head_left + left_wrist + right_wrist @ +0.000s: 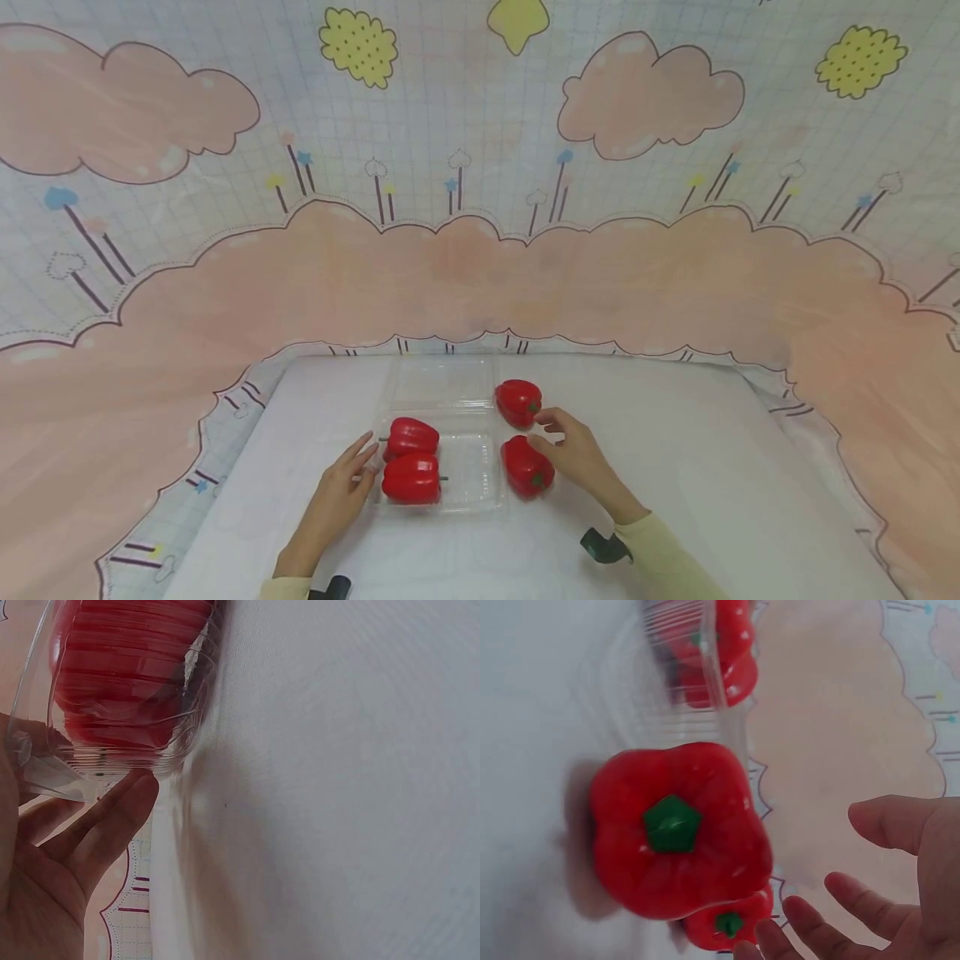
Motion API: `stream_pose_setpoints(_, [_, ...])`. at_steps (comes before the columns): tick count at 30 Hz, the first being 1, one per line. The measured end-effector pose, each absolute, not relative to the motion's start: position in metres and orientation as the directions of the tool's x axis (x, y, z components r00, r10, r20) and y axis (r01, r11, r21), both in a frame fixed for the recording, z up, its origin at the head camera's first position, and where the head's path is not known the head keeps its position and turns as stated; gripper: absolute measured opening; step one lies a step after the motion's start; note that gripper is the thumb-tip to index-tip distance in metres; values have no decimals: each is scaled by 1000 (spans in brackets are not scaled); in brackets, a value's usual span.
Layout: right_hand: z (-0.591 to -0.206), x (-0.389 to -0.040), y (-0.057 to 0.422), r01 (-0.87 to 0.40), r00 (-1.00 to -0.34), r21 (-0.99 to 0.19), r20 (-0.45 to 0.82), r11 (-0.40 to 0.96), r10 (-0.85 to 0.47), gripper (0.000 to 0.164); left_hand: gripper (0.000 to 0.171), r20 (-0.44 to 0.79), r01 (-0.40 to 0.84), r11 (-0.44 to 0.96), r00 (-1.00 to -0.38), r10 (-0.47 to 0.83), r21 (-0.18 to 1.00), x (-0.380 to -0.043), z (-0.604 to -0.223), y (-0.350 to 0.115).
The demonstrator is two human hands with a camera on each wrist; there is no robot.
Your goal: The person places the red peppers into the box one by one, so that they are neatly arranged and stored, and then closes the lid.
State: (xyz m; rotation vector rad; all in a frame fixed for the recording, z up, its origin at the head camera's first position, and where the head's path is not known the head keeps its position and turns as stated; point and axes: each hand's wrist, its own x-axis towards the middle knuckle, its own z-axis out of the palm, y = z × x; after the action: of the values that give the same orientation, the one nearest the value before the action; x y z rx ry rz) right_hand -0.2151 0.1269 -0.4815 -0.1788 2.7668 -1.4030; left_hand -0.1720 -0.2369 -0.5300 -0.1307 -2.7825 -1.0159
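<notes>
A clear plastic clamshell box (472,471) lies with its lid (442,383) folded back on the white table. Two red bell peppers (411,479) sit in the left part of its base, one behind the other. My left hand (341,492) is at the box's left side, fingers extended; in the left wrist view its fingertips (142,791) meet the clear wall. Right of the box stand two more red bell peppers, a near one (527,468) and a far one (518,403). Over the near one hovers my right hand (581,454), thumb and fingers spread, holding nothing.
White cloth (675,483) covers the table. Behind and around it hangs a patterned curtain (480,283) with pink clouds. Dark wrist mounts (606,546) show near both forearms.
</notes>
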Motion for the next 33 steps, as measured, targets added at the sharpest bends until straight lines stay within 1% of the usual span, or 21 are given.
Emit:
stream_pose_setpoints(5, [-494, -214, 132, -41, -993, -803, -35, 595, -116, 43, 46, 189, 137, 766, -982, 20, 629, -172, -529, -236])
stream_pose_setpoints(11, [-506, -210, 135, 20, -987, -800, -111, 599, -115, 54, 46, 193, 141, 765, -981, 22, 629, -171, -529, -236])
stream_pose_setpoints(17, [-516, -208, 136, 33, -982, -786, -141, 618, -127, 64, 45, 205, 155, 761, -978, 29, 630, -171, -530, -237])
stream_pose_setpoints(25, [-523, -206, 135, 32, -980, -783, -148, 621, -135, 65, 45, 197, 149, 761, -980, 28, 632, -171, -530, -237])
stream_pose_setpoints(33, [-525, -203, 137, 28, -983, -805, -129, 592, -129, 58, 46, 192, 144, 760, -981, 26, 634, -171, -530, -236])
